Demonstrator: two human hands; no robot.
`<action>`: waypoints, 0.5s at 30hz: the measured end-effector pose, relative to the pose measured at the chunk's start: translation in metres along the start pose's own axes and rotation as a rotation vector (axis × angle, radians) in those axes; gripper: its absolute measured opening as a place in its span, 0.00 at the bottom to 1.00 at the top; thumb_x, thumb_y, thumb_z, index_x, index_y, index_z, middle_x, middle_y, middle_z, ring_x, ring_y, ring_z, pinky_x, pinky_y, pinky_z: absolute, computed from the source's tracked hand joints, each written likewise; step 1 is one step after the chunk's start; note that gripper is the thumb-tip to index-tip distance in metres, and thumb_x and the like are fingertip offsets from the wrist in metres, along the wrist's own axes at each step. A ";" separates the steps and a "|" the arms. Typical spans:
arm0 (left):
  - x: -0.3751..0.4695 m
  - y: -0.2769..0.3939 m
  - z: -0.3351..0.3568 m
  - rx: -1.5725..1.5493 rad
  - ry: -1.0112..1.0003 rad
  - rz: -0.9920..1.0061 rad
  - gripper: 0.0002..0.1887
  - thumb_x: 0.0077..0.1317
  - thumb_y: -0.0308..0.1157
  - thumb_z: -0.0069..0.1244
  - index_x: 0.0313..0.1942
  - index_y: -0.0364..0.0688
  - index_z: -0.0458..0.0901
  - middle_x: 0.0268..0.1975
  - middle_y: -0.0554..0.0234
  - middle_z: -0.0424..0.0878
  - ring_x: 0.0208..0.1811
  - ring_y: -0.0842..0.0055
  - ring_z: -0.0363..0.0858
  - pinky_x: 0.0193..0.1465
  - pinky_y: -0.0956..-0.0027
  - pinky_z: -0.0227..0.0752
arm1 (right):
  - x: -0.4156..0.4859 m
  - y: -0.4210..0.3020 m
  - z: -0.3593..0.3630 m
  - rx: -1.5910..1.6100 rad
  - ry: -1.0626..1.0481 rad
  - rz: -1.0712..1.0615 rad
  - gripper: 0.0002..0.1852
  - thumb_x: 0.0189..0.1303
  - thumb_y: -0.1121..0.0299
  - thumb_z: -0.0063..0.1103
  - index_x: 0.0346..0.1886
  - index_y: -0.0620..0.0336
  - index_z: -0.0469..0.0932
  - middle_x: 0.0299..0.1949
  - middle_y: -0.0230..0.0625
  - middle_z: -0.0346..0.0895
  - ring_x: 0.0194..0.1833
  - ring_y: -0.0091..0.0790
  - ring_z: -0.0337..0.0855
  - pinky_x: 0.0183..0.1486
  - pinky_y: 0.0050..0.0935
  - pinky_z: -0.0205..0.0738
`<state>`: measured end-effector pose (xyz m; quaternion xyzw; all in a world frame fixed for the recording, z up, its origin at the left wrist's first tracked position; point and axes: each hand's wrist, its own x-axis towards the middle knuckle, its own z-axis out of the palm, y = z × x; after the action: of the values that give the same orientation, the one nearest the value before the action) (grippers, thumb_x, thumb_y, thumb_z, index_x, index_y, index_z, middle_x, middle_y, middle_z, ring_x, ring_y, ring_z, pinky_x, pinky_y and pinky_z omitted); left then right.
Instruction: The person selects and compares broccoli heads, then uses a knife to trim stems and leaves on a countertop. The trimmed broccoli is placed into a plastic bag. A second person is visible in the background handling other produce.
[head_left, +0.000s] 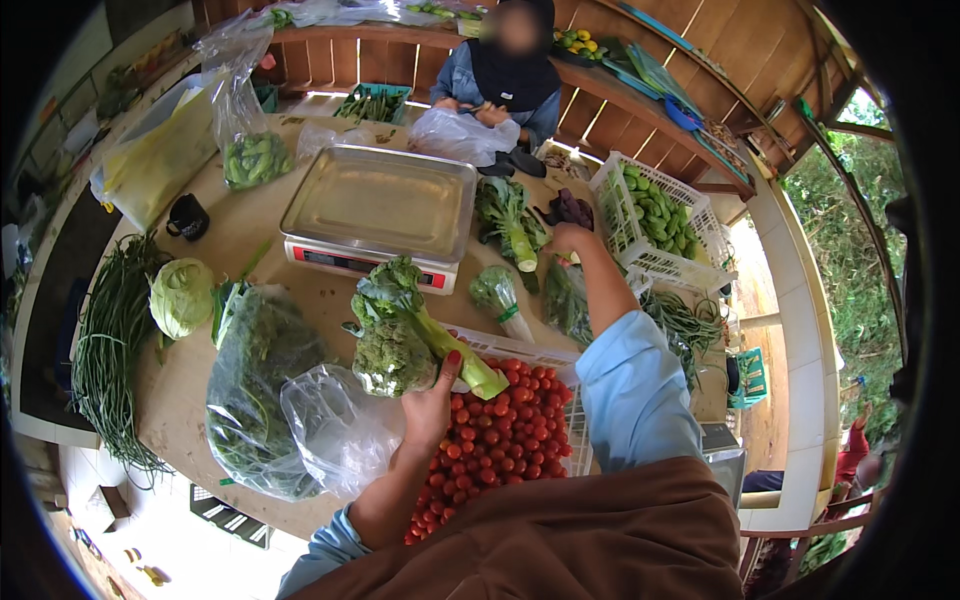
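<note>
My left hand (431, 401) is closed around broccoli (394, 352), held above a white plastic crate (577, 420) of cherry tomatoes (502, 435). One thick pale green stem of the broccoli slants to the right over the tomatoes. My right hand (570, 240) reaches out to the right of more broccoli lying on the table (521, 232). Its fingertips are partly hidden, so a grip cannot be made out. Just beyond it lies a dark purple vegetable (570, 208). A digital scale (371, 270) with a metal tray (382, 199) stands ahead of my left hand.
Across the table (180, 405), a co-worker (499, 82) handles a clear plastic bag (461, 135). Bagged leafy greens (262, 397), a cabbage (181, 298), long beans (112, 345) and a black mug (188, 217) are at left. A white crate of green vegetables (656, 210) stands at right.
</note>
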<state>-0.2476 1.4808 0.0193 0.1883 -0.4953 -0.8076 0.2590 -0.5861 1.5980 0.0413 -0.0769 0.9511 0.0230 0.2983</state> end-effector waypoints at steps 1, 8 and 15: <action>0.000 -0.001 0.000 -0.005 0.009 0.011 0.20 0.63 0.29 0.52 0.51 0.29 0.69 0.50 0.56 0.75 0.50 0.74 0.73 0.56 0.69 0.65 | -0.005 0.000 0.004 -0.059 0.070 -0.001 0.17 0.62 0.60 0.53 0.47 0.64 0.75 0.43 0.47 0.78 0.41 0.42 0.80 0.38 0.43 0.77; 0.001 -0.006 -0.005 0.044 0.002 0.002 0.18 0.63 0.28 0.53 0.51 0.31 0.70 0.48 0.58 0.76 0.48 0.74 0.73 0.54 0.70 0.66 | -0.029 0.013 0.038 -0.224 0.566 0.160 0.27 0.60 0.71 0.53 0.63 0.52 0.58 0.55 0.47 0.69 0.50 0.49 0.75 0.48 0.44 0.74; 0.000 0.001 0.001 -0.034 -0.034 -0.033 0.18 0.64 0.28 0.51 0.51 0.30 0.69 0.50 0.56 0.75 0.51 0.73 0.73 0.56 0.69 0.66 | -0.074 0.077 0.055 0.132 0.975 -0.032 0.28 0.60 0.67 0.56 0.63 0.51 0.57 0.56 0.48 0.67 0.52 0.48 0.73 0.50 0.43 0.70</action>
<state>-0.2483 1.4811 0.0208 0.1783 -0.4825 -0.8231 0.2404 -0.5072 1.6889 0.0380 -0.0741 0.9781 -0.0803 -0.1773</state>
